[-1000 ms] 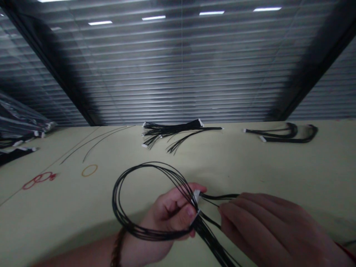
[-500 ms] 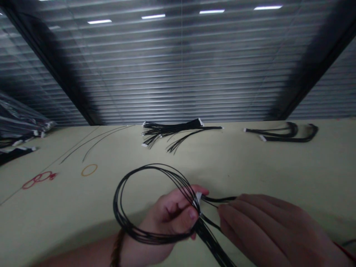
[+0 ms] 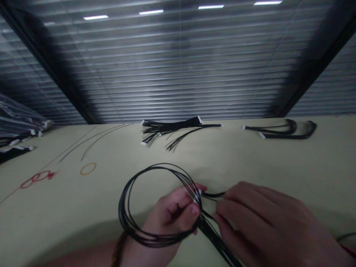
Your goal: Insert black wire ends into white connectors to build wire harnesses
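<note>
My left hand (image 3: 171, 213) is closed around a looped bundle of thin black wires (image 3: 130, 218), pinching its white connector ends (image 3: 198, 195) between thumb and fingers. The loop rests against the pale yellow table (image 3: 69, 207), and a loose tail of wires runs down past the bottom of the view. My right hand (image 3: 256, 218) sits just to the right, its fingers closed over a short stretch of the black wires beside the connectors. Part of the wires is hidden under those fingers.
At the table's back edge lie a splayed black wire bundle (image 3: 167, 130) and a bent one (image 3: 280, 129). Thin loose wires (image 3: 97, 141), an orange rubber band (image 3: 88, 169) and red rubber bands (image 3: 37, 179) lie left, beside bagged bundles (image 3: 16, 118). Slatted blinds (image 3: 178, 74) stand behind.
My right hand has moved left and up, closing further over the wires by the connectors. The wire loop has shifted slightly right, and the view has tilted a little.
</note>
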### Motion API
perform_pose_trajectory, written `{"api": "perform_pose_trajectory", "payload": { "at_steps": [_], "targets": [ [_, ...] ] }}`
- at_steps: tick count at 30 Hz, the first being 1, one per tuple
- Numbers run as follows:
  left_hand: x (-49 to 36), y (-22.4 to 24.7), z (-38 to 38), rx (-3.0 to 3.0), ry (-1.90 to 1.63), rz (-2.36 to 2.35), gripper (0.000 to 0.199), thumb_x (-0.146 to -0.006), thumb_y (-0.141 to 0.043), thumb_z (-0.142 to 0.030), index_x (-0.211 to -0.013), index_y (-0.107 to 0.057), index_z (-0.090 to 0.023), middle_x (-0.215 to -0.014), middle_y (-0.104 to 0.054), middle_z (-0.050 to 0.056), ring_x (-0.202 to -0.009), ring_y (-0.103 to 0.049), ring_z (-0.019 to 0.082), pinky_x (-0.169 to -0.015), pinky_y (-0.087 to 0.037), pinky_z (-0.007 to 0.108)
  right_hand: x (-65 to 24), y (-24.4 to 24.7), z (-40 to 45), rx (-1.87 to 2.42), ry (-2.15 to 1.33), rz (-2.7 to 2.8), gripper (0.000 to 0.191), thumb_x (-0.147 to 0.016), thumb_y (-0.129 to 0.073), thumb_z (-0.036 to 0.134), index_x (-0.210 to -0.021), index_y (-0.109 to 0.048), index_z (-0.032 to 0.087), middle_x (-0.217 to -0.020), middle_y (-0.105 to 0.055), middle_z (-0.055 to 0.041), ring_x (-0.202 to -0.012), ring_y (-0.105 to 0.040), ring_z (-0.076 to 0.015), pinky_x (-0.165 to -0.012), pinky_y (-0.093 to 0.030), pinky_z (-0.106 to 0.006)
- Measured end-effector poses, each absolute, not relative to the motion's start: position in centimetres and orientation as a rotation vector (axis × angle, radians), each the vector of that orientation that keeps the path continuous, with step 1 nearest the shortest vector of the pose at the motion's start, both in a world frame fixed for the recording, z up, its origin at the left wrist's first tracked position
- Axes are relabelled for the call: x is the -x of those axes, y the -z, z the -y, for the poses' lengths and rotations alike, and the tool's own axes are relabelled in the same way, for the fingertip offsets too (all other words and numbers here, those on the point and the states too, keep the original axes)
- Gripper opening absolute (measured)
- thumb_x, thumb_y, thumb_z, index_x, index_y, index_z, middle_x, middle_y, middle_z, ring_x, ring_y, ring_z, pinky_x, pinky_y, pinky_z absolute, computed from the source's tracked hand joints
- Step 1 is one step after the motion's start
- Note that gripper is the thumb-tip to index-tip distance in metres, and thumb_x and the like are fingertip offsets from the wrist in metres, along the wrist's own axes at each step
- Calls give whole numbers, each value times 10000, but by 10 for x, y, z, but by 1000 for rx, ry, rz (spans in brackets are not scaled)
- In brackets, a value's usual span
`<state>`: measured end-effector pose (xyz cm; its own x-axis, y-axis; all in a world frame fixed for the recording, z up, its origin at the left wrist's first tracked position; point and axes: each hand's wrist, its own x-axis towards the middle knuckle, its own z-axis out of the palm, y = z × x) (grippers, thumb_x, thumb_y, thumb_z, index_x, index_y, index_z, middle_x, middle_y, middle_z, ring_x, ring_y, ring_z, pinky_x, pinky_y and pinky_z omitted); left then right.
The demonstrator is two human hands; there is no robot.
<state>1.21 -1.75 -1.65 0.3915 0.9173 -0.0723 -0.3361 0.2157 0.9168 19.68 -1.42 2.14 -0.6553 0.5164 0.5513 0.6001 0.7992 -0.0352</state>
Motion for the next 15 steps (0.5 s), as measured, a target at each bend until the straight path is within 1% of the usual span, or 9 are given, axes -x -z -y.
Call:
{"api": "perform_pose_trajectory", "payload": {
  "at_steps": [2, 4, 8, 12, 15],
  "targets": [
    [-13, 18, 18, -1007, -981, -732, 292, -808, -640, -325, -1079, -630, -215, -620, -451, -45, -533, -392, 62, -485, -306, 178, -195, -16, 18, 923, -62, 2432, 131, -806, -522, 127, -705, -537, 209, -641, -547, 38, -562, -493, -120, -510, -345, -259],
    [-13, 20, 19, -1028, -975, -752, 311, -805, -639, -340, -1090, -628, -214, -631, -461, -38, -553, -409, 72, -500, -304, 192, -193, -11, 21, 1048, -256, 2391, 127, -755, -534, 107, -702, -553, 221, -660, -571, 53, -570, -518, -113, -529, -369, -248],
    [-10, 24, 19, -1078, -948, -788, 366, -801, -630, -386, -1120, -613, -208, -636, -432, -37, -570, -380, 87, -517, -283, 221, -188, -4, 23, 1161, -358, 2339, 155, -714, -521, 97, -709, -588, 236, -670, -600, 59, -603, -557, -122, -584, -400, -250],
    [-8, 25, 19, -1135, -914, -821, 414, -790, -627, -427, -1125, -610, -186, -652, -410, -32, -598, -378, 103, -549, -295, 246, -183, -8, 22, 1209, -421, 2350, 161, -705, -503, 96, -684, -596, 226, -633, -601, 45, -549, -542, -117, -540, -370, -243],
    [-8, 24, 20, -1088, -909, -815, 378, -804, -622, -397, -1122, -607, -192, -644, -437, -31, -582, -393, 95, -530, -286, 236, -181, -17, 19, 1326, -598, 2392, 168, -729, -487, 114, -609, -565, 202, -600, -588, 34, -512, -503, -97, -497, -329, -223]
  ]
}}
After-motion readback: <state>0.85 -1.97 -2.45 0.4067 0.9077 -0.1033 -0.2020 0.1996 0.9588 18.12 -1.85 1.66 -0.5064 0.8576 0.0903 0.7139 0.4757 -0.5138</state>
